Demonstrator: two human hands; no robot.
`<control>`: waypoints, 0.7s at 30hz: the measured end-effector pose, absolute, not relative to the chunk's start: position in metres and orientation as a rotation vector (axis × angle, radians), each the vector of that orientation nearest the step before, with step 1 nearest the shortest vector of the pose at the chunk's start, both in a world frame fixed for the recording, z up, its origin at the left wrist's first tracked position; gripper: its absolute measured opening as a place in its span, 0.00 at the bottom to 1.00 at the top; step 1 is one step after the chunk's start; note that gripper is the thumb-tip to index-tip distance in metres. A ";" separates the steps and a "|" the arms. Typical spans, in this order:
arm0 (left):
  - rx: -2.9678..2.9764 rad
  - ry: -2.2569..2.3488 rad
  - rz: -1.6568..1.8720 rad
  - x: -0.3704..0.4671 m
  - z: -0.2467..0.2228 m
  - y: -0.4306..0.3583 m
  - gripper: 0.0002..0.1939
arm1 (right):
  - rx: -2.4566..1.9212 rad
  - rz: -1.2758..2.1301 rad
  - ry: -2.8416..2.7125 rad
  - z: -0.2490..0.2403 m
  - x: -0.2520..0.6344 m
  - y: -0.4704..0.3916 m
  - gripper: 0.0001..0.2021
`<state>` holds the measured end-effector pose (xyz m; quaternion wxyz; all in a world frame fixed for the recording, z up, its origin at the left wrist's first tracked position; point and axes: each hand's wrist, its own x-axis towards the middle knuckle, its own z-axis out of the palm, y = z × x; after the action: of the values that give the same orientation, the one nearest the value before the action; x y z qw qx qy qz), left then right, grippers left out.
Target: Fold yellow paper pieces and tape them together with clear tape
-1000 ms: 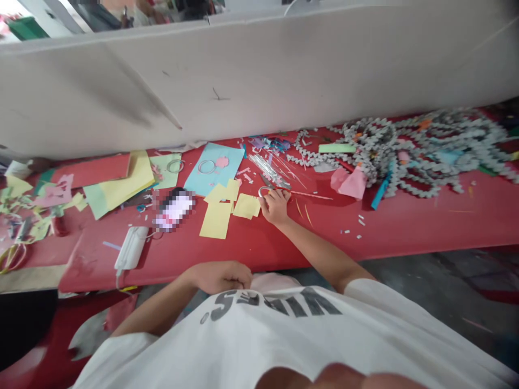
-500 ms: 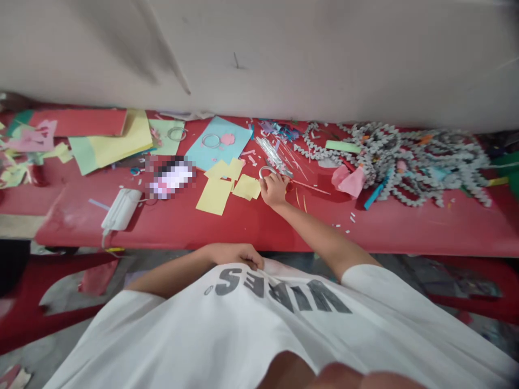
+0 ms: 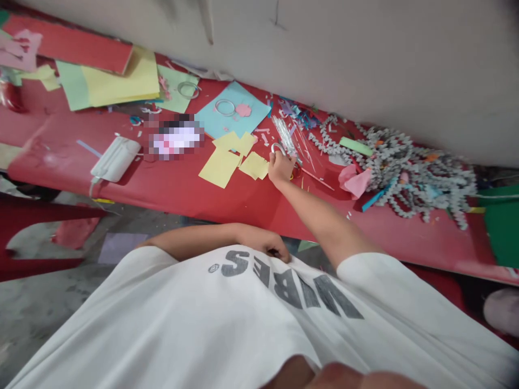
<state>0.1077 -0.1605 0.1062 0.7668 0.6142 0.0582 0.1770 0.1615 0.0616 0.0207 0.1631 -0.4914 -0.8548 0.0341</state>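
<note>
The pale curved loop (image 3: 277, 146) is on the red table (image 3: 255, 201), at the fingers of the right hand (image 3: 280, 166), which are bent nearly closed; whether they grip it cannot be determined. Yellow paper squares (image 3: 254, 165) lie just beside this hand, with the bundle of silver strips (image 3: 284, 132) beyond it. The left hand (image 3: 265, 243) is loosely curled against the white shirt (image 3: 227, 319), its contents hidden.
</note>
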 end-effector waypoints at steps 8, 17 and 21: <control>1.232 0.027 0.372 0.108 0.092 -0.152 0.23 | -1.510 0.051 -2.408 0.017 0.154 0.080 0.20; 1.466 -0.112 0.654 0.141 0.077 -0.132 0.13 | -1.550 0.072 -2.428 0.003 0.154 0.091 0.22; 1.573 -0.122 0.845 0.168 0.063 -0.118 0.13 | -1.550 0.028 -2.406 -0.006 0.156 0.096 0.22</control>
<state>0.1683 -0.1182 0.0630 0.6256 0.6858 -0.0530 0.3682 0.1558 0.0965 -0.0064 0.1392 -0.5363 -0.8324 0.0098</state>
